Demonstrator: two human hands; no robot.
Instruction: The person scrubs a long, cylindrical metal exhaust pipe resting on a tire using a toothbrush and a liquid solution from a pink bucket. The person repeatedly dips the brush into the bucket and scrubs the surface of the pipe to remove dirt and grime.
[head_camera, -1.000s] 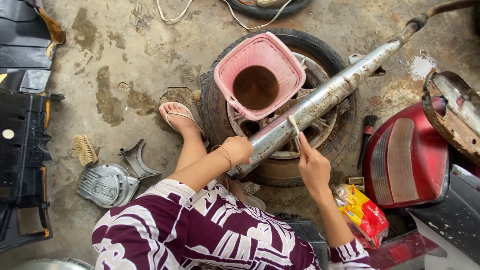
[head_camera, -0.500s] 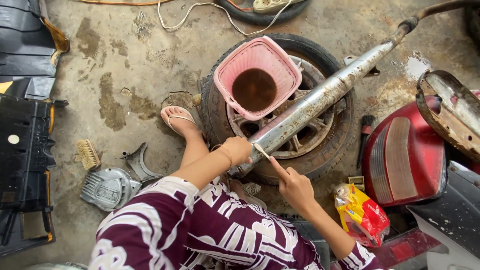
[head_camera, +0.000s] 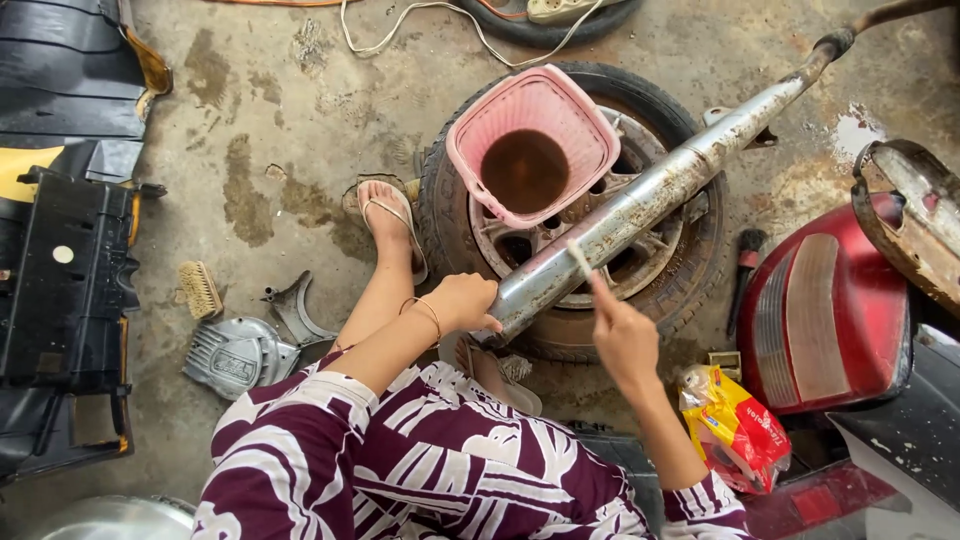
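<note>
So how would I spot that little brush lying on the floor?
Start at the tyre lying flat in the middle, then look left past the sandalled foot. The brush lies on bare concrete just above a grey metal cover. It alone has a wooden back and pale bristles.

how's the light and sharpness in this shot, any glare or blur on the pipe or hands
Head view: soft, even daylight, with only faint shadows under the tyre. The rusty exhaust pipe shows a dull sheen, no harsh glare. The left hand gripping the pipe's end is sharp; the right hand and the small strip it holds look slightly soft. Wide-lens bending shows at the edges.
</note>
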